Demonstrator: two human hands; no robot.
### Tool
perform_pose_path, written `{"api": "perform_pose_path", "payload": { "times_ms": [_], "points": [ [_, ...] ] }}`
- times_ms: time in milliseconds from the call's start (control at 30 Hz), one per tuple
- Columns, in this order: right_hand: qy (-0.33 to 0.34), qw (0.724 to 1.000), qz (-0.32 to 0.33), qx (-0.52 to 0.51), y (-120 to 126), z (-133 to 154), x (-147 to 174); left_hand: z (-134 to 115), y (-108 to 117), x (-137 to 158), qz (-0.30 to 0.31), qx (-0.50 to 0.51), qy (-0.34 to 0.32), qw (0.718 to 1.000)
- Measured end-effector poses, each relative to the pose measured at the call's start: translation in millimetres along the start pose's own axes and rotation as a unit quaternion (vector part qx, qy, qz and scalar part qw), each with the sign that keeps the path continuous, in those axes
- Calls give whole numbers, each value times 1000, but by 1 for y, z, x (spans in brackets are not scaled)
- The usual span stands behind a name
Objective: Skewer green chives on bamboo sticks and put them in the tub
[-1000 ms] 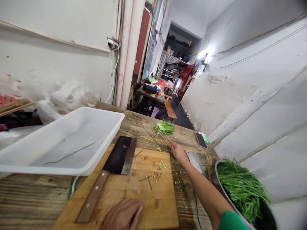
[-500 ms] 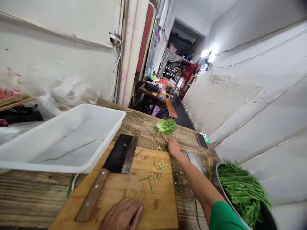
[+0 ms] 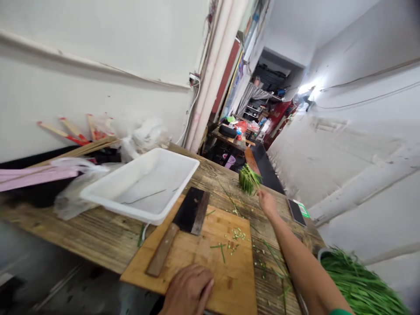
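Past the far right corner of the cutting board (image 3: 210, 253), my right hand (image 3: 267, 203) reaches out over the wooden table. Its fingers are closed at the near end of a bunch of green chives (image 3: 248, 180), which stands tilted; the exact grip is too small to make out. On the board's near edge lies my left hand (image 3: 190, 286), fingers curled together, fingertips hidden, with nothing visible in it. Left of centre on the board is a cleaver (image 3: 187, 221), its wooden handle toward me. Cut chive bits (image 3: 238, 234) are scattered on the board's right side.
A white plastic tub (image 3: 147, 183) holding a stray chive stands left of the board, beside plastic bags (image 3: 147, 135). Loose chives (image 3: 364, 280) heap in a container at the lower right. A phone (image 3: 297, 212) lies near the table's right edge.
The view has swung left, showing more of the left side. The chive bunch, flat before with straw strands toward my right hand, is now tipped up. My left hand stays on the board.
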State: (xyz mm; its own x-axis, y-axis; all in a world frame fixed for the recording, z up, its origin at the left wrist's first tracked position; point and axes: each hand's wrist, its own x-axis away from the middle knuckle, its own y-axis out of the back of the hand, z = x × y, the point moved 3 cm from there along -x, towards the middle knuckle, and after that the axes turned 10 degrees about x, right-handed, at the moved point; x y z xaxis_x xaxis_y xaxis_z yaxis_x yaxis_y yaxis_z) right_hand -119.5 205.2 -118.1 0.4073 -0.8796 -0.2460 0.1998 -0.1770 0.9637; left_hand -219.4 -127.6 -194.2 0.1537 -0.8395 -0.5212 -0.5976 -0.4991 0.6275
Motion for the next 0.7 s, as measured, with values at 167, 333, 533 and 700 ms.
{"api": "perform_pose_path", "payload": {
  "times_ms": [167, 333, 533, 700],
  "points": [
    [19, 986, -58, -156, 43, 36, -8, 1, -1, 6, -2, 5, 9, 1000],
    [45, 944, -14, -326, 75, 111, -7, 5, -5, 12, -9, 15, 12, 1000],
    [43, 896, 98, -431, 72, 197, -2, 11, -12, 17, -8, 15, 16, 1000],
    [62, 889, 131, -434, 47, 257, 16, 19, -23, 21, -17, 8, 17, 1000]
  ]
}}
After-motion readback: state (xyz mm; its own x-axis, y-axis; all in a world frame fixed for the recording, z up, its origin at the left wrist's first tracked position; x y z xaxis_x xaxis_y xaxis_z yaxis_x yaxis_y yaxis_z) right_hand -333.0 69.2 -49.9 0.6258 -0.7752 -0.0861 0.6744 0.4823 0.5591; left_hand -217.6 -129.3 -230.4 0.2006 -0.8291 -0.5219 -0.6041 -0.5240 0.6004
